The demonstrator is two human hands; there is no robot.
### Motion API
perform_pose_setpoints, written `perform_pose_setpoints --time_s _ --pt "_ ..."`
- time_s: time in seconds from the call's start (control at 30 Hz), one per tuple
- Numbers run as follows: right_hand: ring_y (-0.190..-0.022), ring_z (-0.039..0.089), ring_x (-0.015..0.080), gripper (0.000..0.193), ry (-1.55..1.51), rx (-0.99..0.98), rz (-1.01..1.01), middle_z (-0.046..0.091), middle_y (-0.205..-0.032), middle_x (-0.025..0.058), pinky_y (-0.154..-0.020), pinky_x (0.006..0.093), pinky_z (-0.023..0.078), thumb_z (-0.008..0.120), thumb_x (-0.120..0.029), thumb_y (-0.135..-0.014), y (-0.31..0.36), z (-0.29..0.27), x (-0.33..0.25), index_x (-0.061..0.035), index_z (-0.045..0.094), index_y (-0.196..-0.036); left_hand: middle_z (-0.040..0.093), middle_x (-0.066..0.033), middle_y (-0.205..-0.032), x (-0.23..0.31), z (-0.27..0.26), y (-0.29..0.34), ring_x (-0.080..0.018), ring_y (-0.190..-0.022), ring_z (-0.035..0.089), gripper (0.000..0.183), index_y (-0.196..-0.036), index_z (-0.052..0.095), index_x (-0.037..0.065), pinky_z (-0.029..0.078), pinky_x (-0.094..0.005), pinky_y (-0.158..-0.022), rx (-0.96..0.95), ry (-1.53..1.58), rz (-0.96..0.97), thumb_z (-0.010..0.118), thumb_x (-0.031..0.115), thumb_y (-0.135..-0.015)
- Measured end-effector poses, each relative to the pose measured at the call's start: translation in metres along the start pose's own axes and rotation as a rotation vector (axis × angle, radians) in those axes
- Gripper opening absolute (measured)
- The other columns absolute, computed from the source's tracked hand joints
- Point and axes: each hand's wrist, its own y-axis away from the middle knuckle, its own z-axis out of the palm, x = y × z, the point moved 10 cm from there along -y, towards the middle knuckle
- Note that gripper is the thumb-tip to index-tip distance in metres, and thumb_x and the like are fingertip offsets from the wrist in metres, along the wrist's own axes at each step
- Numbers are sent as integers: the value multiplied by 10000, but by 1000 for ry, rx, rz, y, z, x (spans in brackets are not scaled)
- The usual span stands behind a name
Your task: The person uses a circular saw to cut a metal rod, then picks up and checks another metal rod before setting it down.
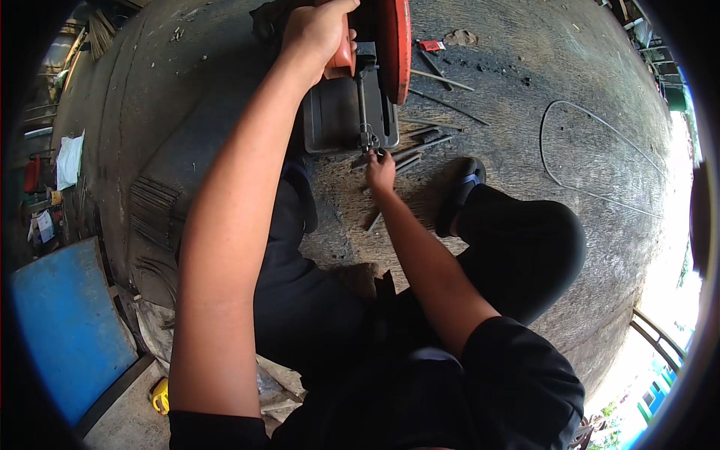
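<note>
A cut-off saw with a red wheel guard (395,49) stands on the floor in front of me. My left hand (316,34) is wrapped round its orange-red handle (342,60), at the top of the view. Below the handle lies the saw's grey metal base (330,112), with a clamp screw (363,105) running along it toward me. At the near end of that screw, the fingers of my right hand (381,169) are closed on the small clamp crank (373,152). The fingertips partly cover the crank.
Several cut metal rods (427,139) lie right of the base, beside my sandalled foot (463,187). A bent loop of wire (543,142) rests farther right. To the left are a bundle of dark rods (154,210), a blue panel (71,322) and a yellow tape measure (160,396).
</note>
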Motion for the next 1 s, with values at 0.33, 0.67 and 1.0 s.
perform_pose_setpoints --time_s 0.33,0.67,1.0 --pt "-1031 590 397 397 144 -574 -142 616 -1099 239 -887 429 464 571 -267 -861 114 90 -8 5 579 -1151 578 -78 -686 -5 4 -3 -149 -567 572 405 -932 569 -29 483 -285 -558 -80 -16 22 673 337 -795" --pt "-1047 556 431 526 -21 23 3 563 -1167 279 -899 443 425 499 -269 -934 36 -7 -24 39 363 -1338 579 -74 -692 -3 7 -1 -149 -569 572 398 -919 575 -26 483 -284 -556 -92 38 39 676 337 -791" --pt "-1031 572 440 457 275 -285 73 600 -1090 286 -893 470 454 551 -293 -852 96 33 30 -3 514 -1204 573 -99 -647 -2 6 1 -174 -520 575 365 -831 556 -58 494 -320 -472 -79 78 43 673 285 -790"
